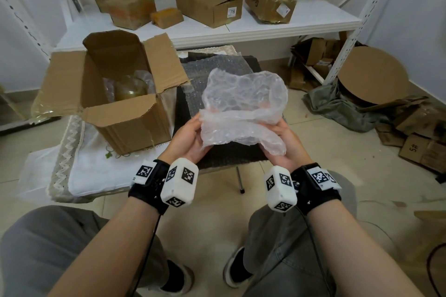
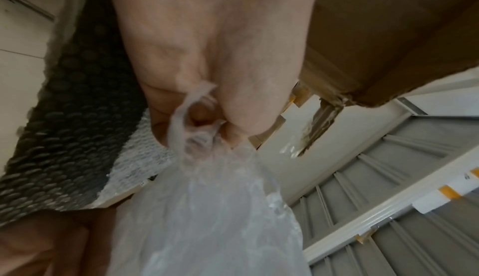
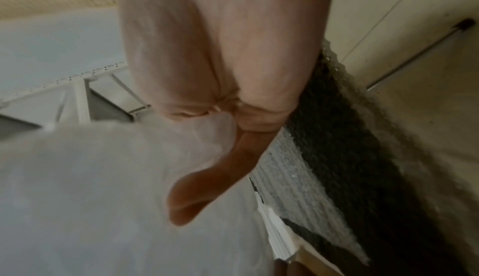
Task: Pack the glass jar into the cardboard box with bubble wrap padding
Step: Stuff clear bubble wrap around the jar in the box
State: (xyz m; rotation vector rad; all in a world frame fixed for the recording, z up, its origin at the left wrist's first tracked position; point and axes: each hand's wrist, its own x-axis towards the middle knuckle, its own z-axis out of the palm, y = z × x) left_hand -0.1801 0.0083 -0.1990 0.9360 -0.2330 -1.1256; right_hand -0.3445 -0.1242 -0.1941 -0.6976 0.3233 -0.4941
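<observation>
An open cardboard box (image 1: 125, 118) stands left of centre on a white cloth, its flaps spread. Inside it the glass jar (image 1: 130, 90) shows, with clear padding beside it. Both hands hold a crumpled sheet of bubble wrap (image 1: 243, 103) in the air to the right of the box. My left hand (image 1: 190, 134) grips its lower left edge; in the left wrist view the fingers (image 2: 202, 104) pinch a fold of the bubble wrap (image 2: 207, 208). My right hand (image 1: 282, 142) holds the right edge, thumb on the bubble wrap (image 3: 103, 178).
More bubble wrap (image 1: 217, 72) lies flat on a dark mat (image 1: 231, 154) under the hands. A white shelf (image 1: 265, 21) behind carries several taped boxes. Flattened cartons (image 1: 420, 137) and a round cardboard disc (image 1: 371, 75) crowd the floor at right.
</observation>
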